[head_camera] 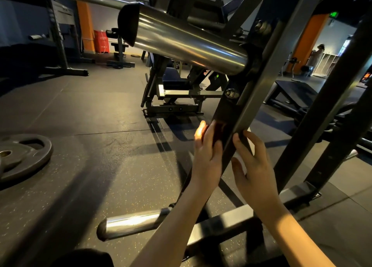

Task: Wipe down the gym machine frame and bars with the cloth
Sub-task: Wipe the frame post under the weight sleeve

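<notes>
Bracing the slanted bar (pixel 256 97) from both sides, the left hand (pixel 207 158) lies with fingers nearly straight, pressed on the bar's dark face, likely to rub it. The right hand (pixel 257 166) sets loosely curved fingertips on the lit edge, gripping nothing, apparently to steady. A dark reddish patch under the left fingers may be the cloth (pixel 218 131), flat against the steel; it is too dim to be sure.
</notes>
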Demonstrator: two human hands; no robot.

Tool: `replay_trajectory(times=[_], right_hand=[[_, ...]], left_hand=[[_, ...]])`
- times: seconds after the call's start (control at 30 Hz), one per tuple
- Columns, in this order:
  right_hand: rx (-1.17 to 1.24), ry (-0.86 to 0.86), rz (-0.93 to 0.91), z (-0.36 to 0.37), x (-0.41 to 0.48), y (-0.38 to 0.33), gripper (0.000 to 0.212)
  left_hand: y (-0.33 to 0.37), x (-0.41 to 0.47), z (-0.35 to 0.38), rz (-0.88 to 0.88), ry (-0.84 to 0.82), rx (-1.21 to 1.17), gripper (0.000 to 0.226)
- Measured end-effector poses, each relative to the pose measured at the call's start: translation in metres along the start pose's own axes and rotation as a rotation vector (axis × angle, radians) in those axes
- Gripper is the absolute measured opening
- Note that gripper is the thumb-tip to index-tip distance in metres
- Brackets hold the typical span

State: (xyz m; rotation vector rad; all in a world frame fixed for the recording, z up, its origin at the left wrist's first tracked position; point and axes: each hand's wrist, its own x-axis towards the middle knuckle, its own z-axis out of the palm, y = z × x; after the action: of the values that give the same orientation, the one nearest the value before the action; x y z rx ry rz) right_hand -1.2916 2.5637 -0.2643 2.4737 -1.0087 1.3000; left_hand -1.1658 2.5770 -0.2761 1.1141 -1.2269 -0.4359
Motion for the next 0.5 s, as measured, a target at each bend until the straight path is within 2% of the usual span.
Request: replay_trajectory(times=[0.13,0.27,0.37,0.5], right_hand=[[-0.007,-0.032,-0.010,0.003,-0.006,0.008,0.064],[-0.021,-0.035,-0.013,0.008,-0.012,0.010,0.069],[-0.017,-0.037,-0.036,0.008,-0.013,0.011,0.072],[-0.023,-0.071,-0.059,0.006,-0.014,0.014,0.065]], left_hand=[[0.011,0.025,0.005,0.128,0.023,0.090,0.047],[-0.029,-0.003,-0.001,0.024,0.013,-0.020,0.047],[-0.021,-0.003,0.003,-0.026,0.061,-0.032,0.050],[0.021,0.024,0.012,0.150,0.085,0.065,0.051]])
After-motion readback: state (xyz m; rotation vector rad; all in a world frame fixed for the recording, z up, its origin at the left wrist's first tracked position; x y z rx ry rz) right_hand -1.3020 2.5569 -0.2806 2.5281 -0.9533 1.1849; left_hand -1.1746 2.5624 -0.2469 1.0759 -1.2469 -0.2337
